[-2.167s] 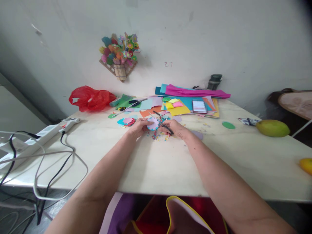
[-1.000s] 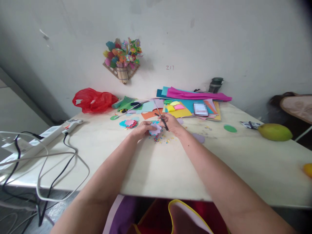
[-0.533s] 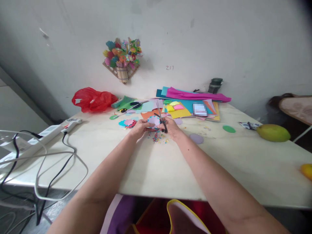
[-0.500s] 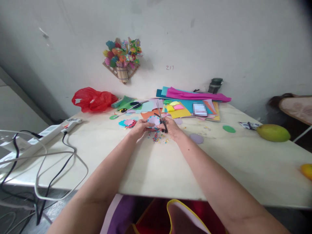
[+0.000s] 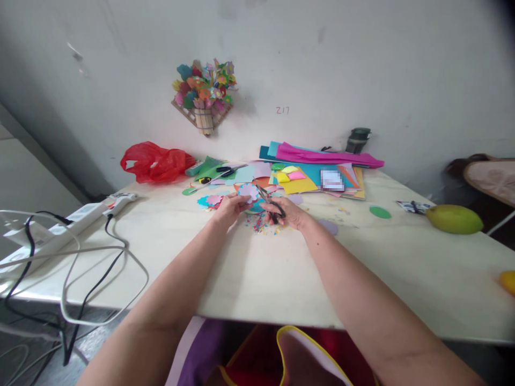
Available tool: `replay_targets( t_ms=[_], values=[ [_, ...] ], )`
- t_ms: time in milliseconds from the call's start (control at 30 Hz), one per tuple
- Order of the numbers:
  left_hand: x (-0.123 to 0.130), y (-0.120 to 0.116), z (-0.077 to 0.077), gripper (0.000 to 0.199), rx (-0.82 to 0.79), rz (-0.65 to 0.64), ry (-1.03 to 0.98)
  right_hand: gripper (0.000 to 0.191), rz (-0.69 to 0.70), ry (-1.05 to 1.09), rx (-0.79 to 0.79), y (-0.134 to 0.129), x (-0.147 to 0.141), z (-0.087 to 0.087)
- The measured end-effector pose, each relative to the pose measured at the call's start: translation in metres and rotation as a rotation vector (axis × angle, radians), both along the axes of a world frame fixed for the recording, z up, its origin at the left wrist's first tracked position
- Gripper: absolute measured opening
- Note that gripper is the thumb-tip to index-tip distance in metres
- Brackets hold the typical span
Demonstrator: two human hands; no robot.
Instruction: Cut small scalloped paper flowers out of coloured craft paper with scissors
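Near the middle of the table, my left hand [image 5: 230, 209] pinches the edge of a lilac paper flower [image 5: 248, 192] with a scalloped rim. My right hand [image 5: 288, 212] is closed on black-handled scissors [image 5: 265, 195], whose blades point up and left, just right of the flower. A blue round piece [image 5: 256, 207] shows between the hands. Small coloured paper scraps [image 5: 259, 224] lie on the table below them. Left of my left hand rest cut scalloped shapes [image 5: 208, 201] in blue, pink and red.
Coloured sheets [image 5: 300, 185] lie at the back, with a second pair of scissors [image 5: 227, 171] and a red plastic bag [image 5: 156, 162] to the left. Power strips [image 5: 86, 216] with cables occupy the left side. A green mango [image 5: 454, 219] sits at the right.
The scissors have moved right and tilted further left, away from the flower's edge. The paper flower has shifted slightly up and left, uncovering more of the blue piece.
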State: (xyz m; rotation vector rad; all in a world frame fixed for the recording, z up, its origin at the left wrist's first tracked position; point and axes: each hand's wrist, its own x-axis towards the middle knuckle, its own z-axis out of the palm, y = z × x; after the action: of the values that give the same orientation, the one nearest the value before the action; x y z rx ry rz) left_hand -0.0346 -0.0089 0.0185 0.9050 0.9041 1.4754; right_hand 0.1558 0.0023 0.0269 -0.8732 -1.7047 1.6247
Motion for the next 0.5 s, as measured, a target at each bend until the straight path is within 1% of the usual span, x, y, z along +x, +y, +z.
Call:
replay_targets(
  t_ms=[167,333,500],
  values=[
    [-0.0006,0.0018,-0.0016,0.007,-0.002,0.006,-0.021,0.03,0.061,-0.033,0.026,0.0043,0.002,-0.0033],
    [-0.0003,0.0033,-0.0032,0.004,0.011,0.05,-0.068,0.03,0.076,-0.028,0.053,0.0078,0.0009,-0.0081],
    [0.002,0.0022,-0.0019,0.003,0.002,0.066,-0.101,0.031,0.076,-0.028,0.057,0.0073,-0.0019,-0.0086]
  ],
)
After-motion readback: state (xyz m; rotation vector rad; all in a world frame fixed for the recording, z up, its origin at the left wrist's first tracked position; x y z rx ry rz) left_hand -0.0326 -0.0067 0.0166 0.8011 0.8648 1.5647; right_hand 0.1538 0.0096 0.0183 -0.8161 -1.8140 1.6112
